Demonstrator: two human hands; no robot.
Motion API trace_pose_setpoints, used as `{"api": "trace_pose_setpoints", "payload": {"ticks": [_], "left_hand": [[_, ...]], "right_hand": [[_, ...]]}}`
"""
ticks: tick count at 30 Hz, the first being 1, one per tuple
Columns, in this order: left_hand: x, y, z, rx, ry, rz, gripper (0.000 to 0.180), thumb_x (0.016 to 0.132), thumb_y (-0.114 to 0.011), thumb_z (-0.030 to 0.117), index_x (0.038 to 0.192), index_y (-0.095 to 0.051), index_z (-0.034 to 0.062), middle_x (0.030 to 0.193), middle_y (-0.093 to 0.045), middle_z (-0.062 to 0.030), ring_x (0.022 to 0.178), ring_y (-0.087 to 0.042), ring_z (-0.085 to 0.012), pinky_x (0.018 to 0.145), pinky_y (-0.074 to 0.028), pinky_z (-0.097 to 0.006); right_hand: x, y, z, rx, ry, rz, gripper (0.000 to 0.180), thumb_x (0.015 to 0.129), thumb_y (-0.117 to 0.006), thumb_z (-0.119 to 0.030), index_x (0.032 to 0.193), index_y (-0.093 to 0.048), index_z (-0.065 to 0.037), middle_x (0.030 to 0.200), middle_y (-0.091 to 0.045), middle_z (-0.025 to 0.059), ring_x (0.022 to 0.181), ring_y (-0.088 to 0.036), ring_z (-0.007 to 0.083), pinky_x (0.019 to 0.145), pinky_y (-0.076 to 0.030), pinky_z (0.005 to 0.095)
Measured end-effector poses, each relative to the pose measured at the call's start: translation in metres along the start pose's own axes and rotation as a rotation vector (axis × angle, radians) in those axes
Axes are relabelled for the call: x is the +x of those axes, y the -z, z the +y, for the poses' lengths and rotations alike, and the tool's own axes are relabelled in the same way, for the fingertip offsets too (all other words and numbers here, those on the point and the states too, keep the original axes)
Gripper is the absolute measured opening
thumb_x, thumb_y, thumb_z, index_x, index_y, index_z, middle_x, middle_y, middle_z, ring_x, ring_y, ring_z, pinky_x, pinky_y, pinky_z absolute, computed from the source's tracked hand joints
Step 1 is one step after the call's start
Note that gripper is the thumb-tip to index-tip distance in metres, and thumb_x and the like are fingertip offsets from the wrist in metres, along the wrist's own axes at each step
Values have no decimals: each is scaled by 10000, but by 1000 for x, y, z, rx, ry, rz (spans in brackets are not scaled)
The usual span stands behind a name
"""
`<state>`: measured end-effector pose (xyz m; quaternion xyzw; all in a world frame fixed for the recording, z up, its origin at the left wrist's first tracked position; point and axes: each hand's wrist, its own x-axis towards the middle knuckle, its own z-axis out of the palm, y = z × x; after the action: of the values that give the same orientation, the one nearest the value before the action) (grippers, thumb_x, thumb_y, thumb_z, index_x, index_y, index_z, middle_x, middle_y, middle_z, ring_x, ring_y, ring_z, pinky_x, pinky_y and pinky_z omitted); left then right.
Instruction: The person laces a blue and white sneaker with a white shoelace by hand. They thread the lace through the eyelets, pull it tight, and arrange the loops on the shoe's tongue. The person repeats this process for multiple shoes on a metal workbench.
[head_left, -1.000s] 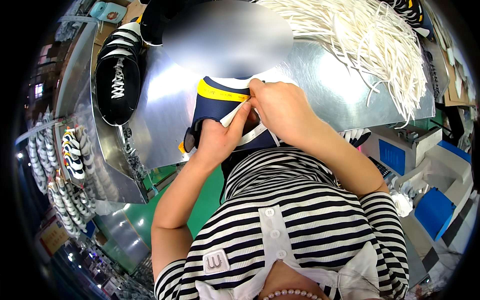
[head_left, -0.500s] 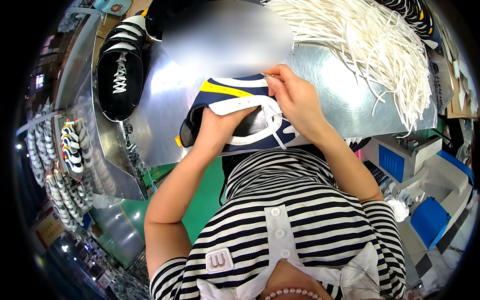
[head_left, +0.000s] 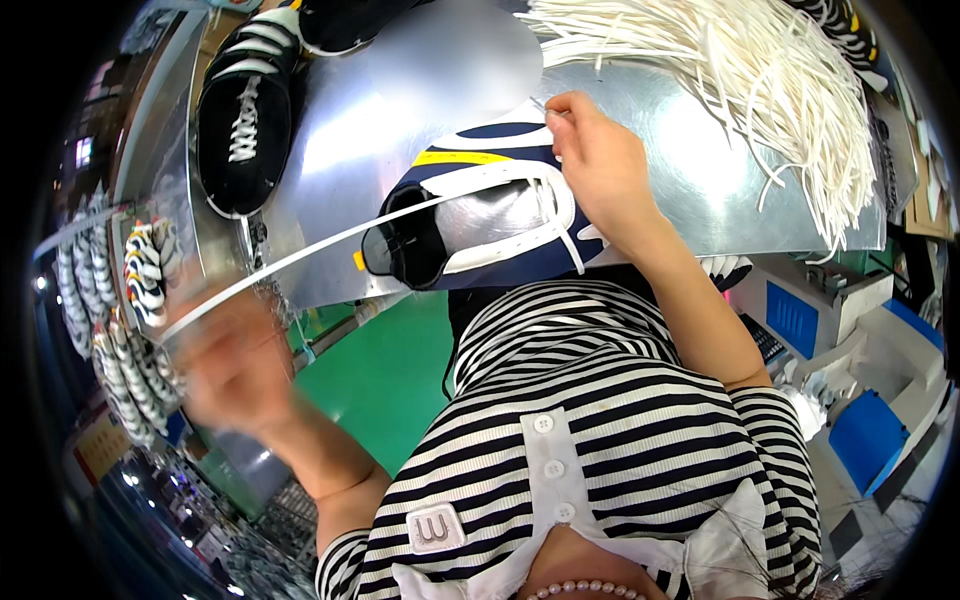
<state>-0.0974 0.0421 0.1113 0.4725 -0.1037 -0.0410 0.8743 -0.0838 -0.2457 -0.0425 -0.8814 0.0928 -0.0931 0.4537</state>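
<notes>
Head view: a navy shoe upper point(head_left: 487, 179) lies on the metal table point(head_left: 700, 215) in front of the person, its opening facing up and its toe end toward the right. From the front of that opening a white lace point(head_left: 330, 240) runs taut across the heel to the left hand point(head_left: 235, 355), which is out past the table's edge — blurred, but apparently closed on the lace; the exact grip cannot be told. The right hand point(head_left: 605, 155) has thumb and fingers drawn narrow on the far front edge of the upper.

The likeliest trouble is uneven tension. Too hard a tug on the left could drag the upper over the smooth metal, or draw the short lace end point(head_left: 571, 252) back through, if the right fingers slacken. The lace also crosses the heel collar, so it could catch or twist there.

Farther off, a black shoe point(head_left: 222, 140) stands at the left and a pile of white laces point(head_left: 720, 100) spreads at the right — well apart from the stretched lace.
</notes>
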Motion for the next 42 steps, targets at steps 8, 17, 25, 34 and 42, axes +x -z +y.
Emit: {"api": "trace_pose_setpoints", "payload": {"ticks": [8, 17, 25, 34, 42], "left_hand": [[-21, -33, -133, 1403, -121, -371, 126, 762, -763, 37, 839, -663, 26, 1049, -643, -79, 1029, -586, -261, 875, -469, -353], [-13, -38, -134, 1141, 69, -232, 260, 811, -750, 101, 984, -581, 4, 1001, -635, -151, 901, -616, -312, 812, -492, -386], [-4, -30, -169, 1446, -1, -23, 810, 828, -735, 251, 1478, -330, -12, 827, -668, -180, 758, -593, -354, 807, -436, -427], [8, -25, -158, 785, 380, -161, 776, 845, -676, 33, 1520, -292, 17, 720, -680, -48, 744, -660, -121, 731, -497, -254], [14, -14, -131, 420, 559, -315, 734, 883, -639, -32, 1525, -285, 0, 854, -634, -91, 856, -685, -198, 855, -516, -323]], "right_hand": [[-7, 12, -1, 510, 19, 13, 203, 950, -606, -189, 1098, -620, -51, 863, -711, 70, 726, -688, 251, 666, -519, 353], [-22, 11, -24, -16, 269, -44, 285, 807, -722, -115, 1074, -637, -64, 873, -711, 105, 773, -698, 266, 664, -530, 371], [-9, 17, -11, 526, -194, -356, 289, 828, -734, -109, 1083, -663, 7, 994, -741, 105, 858, -686, 161, 756, -521, 307], [-21, -2, -11, 19, 214, -43, 213, 867, -677, -107, 1049, -602, -27, 983, -670, 98, 746, -680, 283, 644, -530, 372], [-22, -7, -12, 25, 179, 41, 182, 894, -655, -126, 1036, -587, -34, 947, -657, 120, 731, -663, 323, 644, -520, 401]]}}
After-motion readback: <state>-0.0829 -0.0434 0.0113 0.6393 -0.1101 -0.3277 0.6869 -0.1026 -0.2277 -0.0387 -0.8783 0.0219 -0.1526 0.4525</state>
